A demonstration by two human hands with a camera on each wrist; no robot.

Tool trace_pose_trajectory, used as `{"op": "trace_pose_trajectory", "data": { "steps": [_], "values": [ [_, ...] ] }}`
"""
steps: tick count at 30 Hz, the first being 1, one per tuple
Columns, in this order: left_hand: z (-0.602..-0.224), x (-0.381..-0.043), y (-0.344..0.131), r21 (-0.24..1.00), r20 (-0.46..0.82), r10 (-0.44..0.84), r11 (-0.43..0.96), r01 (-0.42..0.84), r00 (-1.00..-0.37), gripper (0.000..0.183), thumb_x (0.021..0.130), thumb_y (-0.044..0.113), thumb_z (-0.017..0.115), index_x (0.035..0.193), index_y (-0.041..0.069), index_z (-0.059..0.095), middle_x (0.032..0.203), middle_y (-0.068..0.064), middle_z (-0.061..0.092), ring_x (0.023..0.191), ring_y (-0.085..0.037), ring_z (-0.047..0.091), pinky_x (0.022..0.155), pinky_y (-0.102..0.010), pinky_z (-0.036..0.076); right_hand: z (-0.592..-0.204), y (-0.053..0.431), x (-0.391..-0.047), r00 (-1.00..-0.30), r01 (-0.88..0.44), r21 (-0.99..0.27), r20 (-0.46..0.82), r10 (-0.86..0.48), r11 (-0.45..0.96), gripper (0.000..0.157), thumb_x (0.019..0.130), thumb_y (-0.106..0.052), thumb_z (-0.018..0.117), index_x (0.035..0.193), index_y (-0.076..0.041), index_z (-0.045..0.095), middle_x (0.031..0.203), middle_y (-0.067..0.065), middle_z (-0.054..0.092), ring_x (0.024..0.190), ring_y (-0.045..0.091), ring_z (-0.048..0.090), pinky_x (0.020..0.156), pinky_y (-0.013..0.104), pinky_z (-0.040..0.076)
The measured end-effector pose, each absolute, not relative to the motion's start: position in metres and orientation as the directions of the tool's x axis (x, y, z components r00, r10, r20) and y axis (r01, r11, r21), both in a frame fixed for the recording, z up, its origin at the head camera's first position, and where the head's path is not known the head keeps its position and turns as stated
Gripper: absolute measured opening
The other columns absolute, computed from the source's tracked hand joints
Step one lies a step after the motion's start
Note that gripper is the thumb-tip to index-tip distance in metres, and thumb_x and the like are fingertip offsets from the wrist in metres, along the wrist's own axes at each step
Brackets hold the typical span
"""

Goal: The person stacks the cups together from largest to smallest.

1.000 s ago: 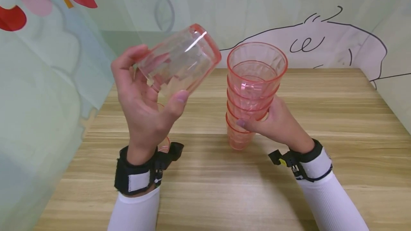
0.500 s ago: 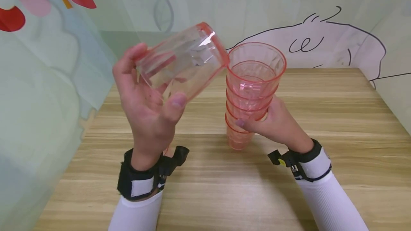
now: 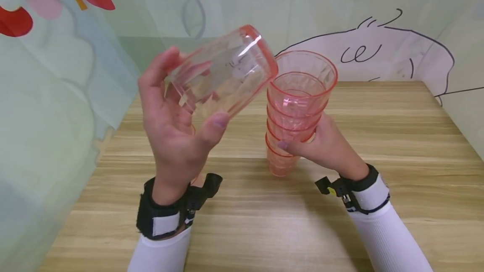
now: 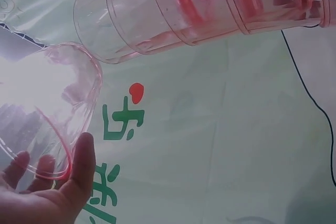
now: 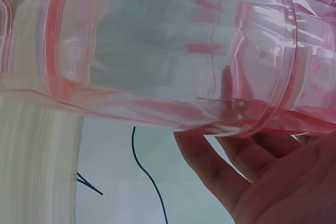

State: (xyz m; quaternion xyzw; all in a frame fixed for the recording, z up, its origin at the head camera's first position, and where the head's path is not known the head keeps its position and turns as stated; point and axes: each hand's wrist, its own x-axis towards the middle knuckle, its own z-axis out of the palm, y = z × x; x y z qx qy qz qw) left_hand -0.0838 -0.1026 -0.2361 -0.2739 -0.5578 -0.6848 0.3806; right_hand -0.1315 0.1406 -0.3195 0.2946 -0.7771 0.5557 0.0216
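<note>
My left hand [image 3: 174, 125] grips a clear pinkish plastic cup [image 3: 227, 70] near its rim, tilted so its base points up and to the right. That base meets the left side of the top rim of a stack of nested pink cups [image 3: 298, 108]. My right hand [image 3: 325, 146] holds the stack nearly upright, thumb across the lower cups and fingers behind. In the left wrist view the tilted cup [image 4: 52, 98] sits against the rim end of the stack [image 4: 173, 9]. The right wrist view shows the lower part of the stack [image 5: 157, 51] with curled fingers [image 5: 210, 166] against it.
A wood-grain table [image 3: 249, 221] spreads beneath both hands. Behind my left wrist, a pink rim [image 3: 194, 178] of another cup shows, mostly hidden. Printed fabric walls [image 3: 242, 3] enclose the table at the back and sides.
My left hand has moved the tilted cup rightward, from beside the stack until its base meets the stack's top rim. The right hand and the stack have stayed nearly in place.
</note>
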Motion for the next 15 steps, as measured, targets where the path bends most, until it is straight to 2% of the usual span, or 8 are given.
{"op": "trace_pose_trajectory", "data": {
  "steps": [7, 11, 15],
  "values": [
    [-0.226, -0.078, -0.106, 0.542, 0.789, -0.270, -0.118, 0.832, -0.552, 0.086, 0.066, 0.027, 0.091, 0.127, -0.008, 0.042, 0.129, -0.029, 0.051, 0.111, -0.049, 0.054, 0.084, -0.038, 0.056, -0.322, 0.133, -0.134, -0.833, -0.456, -0.869, 0.341, -0.436, 0.192, 0.063, 0.078, -0.019, 0.087, 0.133, -0.018, 0.055, 0.121, -0.004, 0.066, 0.109, 0.015, 0.063, 0.097, 0.041, 0.050],
    [-0.218, -0.081, -0.104, 0.526, 0.824, -0.214, -0.058, 0.849, -0.525, 0.080, 0.068, 0.026, 0.088, 0.128, -0.008, 0.046, 0.129, -0.027, 0.052, 0.111, -0.048, 0.054, 0.085, -0.041, 0.055, -0.322, 0.133, -0.134, -0.832, -0.465, -0.865, 0.355, -0.427, 0.187, 0.065, 0.077, -0.018, 0.088, 0.133, -0.017, 0.054, 0.121, -0.005, 0.066, 0.110, 0.015, 0.063, 0.098, 0.041, 0.050],
    [-0.210, -0.084, -0.102, 0.500, 0.855, -0.155, -0.008, 0.866, -0.495, 0.076, 0.071, 0.025, 0.084, 0.131, -0.007, 0.049, 0.128, -0.025, 0.054, 0.111, -0.047, 0.056, 0.081, -0.036, 0.055, -0.322, 0.136, -0.134, -0.832, -0.471, -0.860, 0.359, -0.423, 0.196, 0.065, 0.076, -0.019, 0.088, 0.133, -0.016, 0.055, 0.121, -0.004, 0.066, 0.110, 0.015, 0.063, 0.099, 0.041, 0.049]
  ]
}}
